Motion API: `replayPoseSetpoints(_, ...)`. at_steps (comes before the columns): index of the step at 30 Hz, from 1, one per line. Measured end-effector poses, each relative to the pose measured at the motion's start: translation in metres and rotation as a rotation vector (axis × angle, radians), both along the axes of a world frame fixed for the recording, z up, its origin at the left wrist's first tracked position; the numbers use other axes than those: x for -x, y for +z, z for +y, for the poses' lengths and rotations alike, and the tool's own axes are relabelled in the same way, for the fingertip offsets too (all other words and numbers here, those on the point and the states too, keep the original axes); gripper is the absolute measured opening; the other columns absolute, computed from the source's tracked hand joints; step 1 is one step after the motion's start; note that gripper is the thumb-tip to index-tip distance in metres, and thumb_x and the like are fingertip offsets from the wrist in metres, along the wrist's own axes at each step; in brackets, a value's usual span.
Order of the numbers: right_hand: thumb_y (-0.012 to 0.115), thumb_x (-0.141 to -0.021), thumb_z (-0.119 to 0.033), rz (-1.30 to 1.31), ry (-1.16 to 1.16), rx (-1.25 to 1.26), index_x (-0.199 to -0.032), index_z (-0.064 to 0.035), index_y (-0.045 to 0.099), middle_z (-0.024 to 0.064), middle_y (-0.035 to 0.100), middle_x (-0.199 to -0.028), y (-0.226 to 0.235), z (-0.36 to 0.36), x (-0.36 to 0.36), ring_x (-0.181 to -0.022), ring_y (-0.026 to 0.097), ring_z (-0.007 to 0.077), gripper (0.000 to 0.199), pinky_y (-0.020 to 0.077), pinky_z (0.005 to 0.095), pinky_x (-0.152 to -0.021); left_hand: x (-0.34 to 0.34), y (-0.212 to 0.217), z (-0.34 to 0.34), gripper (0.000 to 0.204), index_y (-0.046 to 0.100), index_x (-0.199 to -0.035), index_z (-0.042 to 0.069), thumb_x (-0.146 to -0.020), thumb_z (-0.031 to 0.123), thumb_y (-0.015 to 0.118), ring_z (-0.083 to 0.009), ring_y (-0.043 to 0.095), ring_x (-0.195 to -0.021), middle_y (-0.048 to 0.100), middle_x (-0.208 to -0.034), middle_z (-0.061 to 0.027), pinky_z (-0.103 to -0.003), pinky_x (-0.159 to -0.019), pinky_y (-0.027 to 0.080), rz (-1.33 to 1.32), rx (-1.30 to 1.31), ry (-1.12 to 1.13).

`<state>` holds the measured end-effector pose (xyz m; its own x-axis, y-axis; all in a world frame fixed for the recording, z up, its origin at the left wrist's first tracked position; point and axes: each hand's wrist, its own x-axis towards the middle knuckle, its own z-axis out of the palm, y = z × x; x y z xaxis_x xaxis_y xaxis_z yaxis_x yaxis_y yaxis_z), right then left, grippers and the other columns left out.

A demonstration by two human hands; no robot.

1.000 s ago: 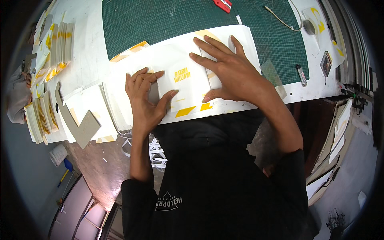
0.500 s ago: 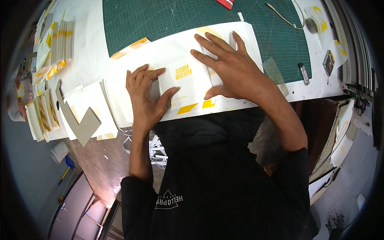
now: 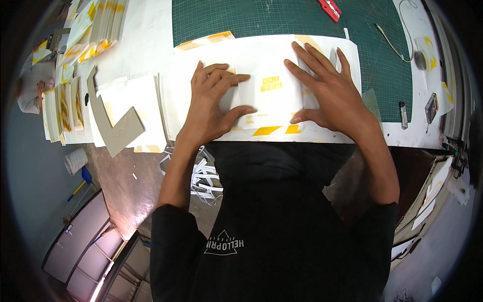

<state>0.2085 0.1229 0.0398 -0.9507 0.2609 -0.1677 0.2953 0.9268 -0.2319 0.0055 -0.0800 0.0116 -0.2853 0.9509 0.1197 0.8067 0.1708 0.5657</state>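
A white folded paper sheet with yellow print lies across the front of the table, partly over the green cutting mat. Its middle panel has creases on both sides. My left hand rests by the left crease, thumb and fingers apart. On the right part of the sheet lies my right hand, fingers spread and thumb near the right crease. Neither hand grips anything. Under the sheet's far left edge, another yellow-striped paper peeks out.
The green cutting mat bears a red cutter and a lighter. Left stand stacks of yellow-striped pieces and an angled grey board on white sheets. A tape roll lies right. Paper strips are below the table.
The whole view has shifted, so the table and both hands appear farther right. Both hands keep nearly the same places on the sheet.
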Motion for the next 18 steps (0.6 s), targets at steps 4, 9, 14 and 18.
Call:
replayPoseSetpoints(4, 0.096, -0.069, -0.050, -0.009, -0.001, 0.000, -0.159, -0.0197, 0.049, 0.0112, 0.032, -0.173, -0.001, 0.000, 0.000, -0.161, 0.026, 0.0308, 0.106, 0.0095, 0.0701, -0.127, -0.001, -0.003, -0.001, 0.059, 0.072, -0.126, 0.014, -0.073, 0.024, 0.095, -0.0368, 0.052, -0.138, 0.068, -0.126, -0.0117, -0.061, -0.129, 0.019, -0.008, -0.011, 0.001)
replayPoseSetpoints(9, 0.096, -0.068, -0.052, -0.022, 0.024, 0.000, -0.159, -0.0198, 0.048, 0.0116, 0.031, -0.174, -0.001, 0.002, -0.001, -0.162, 0.024, 0.0308, 0.108, 0.0097, 0.0703, -0.127, 0.000, -0.005, -0.003, 0.063, 0.070, -0.129, 0.013, -0.072, 0.025, 0.095, -0.0374, 0.052, -0.138, 0.066, -0.128, -0.0123, -0.062, -0.129, 0.019, 0.011, -0.006, -0.016)
replayPoseSetpoints(14, 0.095, -0.067, -0.052, -0.032, 0.051, 0.027, -0.159, -0.0152, 0.047, 0.0135, 0.030, -0.173, 0.009, 0.006, 0.002, -0.161, 0.024, 0.0322, 0.110, 0.0116, 0.0721, -0.126, 0.002, 0.002, -0.001, 0.064, 0.069, -0.131, 0.013, -0.074, 0.026, 0.094, -0.0392, 0.048, -0.140, 0.061, -0.128, -0.0141, -0.063, -0.129, 0.018, -0.015, 0.033, -0.033)
replayPoseSetpoints(18, 0.095, -0.066, -0.051, -0.008, 0.063, 0.047, -0.158, -0.0124, 0.048, 0.0155, 0.032, -0.171, 0.011, 0.008, 0.001, -0.160, 0.026, 0.0343, 0.110, 0.0125, 0.0731, -0.125, 0.001, 0.017, 0.002, 0.067, 0.069, -0.132, 0.013, -0.073, 0.028, 0.095, -0.0401, 0.045, -0.142, 0.055, -0.137, -0.0170, -0.064, -0.128, 0.019, 0.036, 0.113, -0.012)
